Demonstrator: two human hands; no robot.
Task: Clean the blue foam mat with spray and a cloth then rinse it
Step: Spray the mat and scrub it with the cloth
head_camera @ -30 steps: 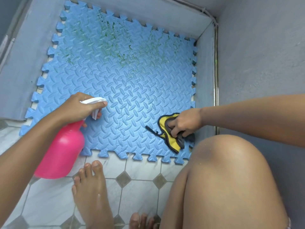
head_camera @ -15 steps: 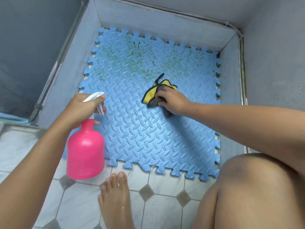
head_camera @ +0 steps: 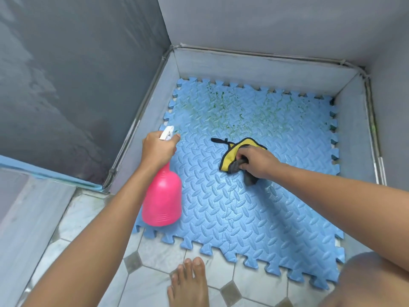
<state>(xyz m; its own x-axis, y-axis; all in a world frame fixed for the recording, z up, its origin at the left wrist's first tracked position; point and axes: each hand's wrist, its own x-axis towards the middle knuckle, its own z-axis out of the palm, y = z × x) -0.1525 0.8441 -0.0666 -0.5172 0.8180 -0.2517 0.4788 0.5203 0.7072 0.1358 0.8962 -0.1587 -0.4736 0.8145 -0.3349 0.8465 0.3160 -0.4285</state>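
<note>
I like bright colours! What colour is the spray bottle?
The spray bottle is bright pink with a white nozzle, seen clearly in the head view.

The mat [head_camera: 254,207] lies on the floor [head_camera: 155,284], filling the walled corner. The cloth [head_camera: 234,156] rests on the mat near its middle, under the right hand [head_camera: 259,162]. The spray bottle [head_camera: 162,196] hangs over the mat's left edge in the left hand [head_camera: 158,149].

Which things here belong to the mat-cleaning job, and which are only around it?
Belong to the job:
blue foam mat, green-stained at its far side
pink spray bottle, held in the left hand
yellow and grey cloth, pressed on the mat by the right hand

Only around it:
tiled floor
grey walls
bare foot
</note>
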